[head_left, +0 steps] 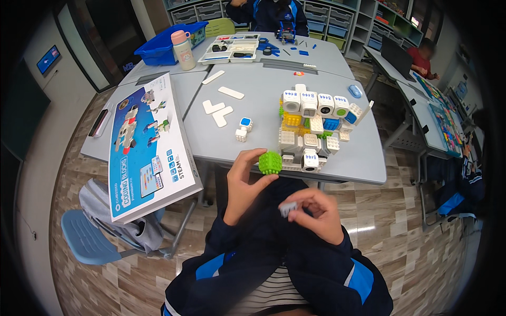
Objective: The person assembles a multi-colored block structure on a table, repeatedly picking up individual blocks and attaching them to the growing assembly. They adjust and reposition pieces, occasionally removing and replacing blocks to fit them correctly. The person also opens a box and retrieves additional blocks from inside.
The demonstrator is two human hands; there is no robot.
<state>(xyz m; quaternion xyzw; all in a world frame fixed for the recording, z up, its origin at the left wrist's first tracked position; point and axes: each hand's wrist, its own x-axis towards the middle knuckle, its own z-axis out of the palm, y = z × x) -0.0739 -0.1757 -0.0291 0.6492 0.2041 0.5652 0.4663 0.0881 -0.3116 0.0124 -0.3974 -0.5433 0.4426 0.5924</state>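
Note:
Between the thumb and fingers of my left hand (246, 184) is a bright green studded block (270, 163), held just off the table's near edge. My right hand (318, 213), lower and to the right, pinches a small grey block (288, 209) in front of my lap. The two blocks are apart. Beyond my hands, a large cluster of white cube blocks (310, 141), with yellow, blue and green ones among them, covers the right side of the table. A small white piece with a blue top (244, 124) stands left of the cluster.
Flat white connector plates (231, 92) lie mid-table. A big kit box (150, 152) rests at the left edge. Farther back are a pink-capped bottle (183, 51), a blue bin (158, 50) and a parts tray (232, 48). A person (269, 16) sits opposite; a blue chair (89, 239) stands left.

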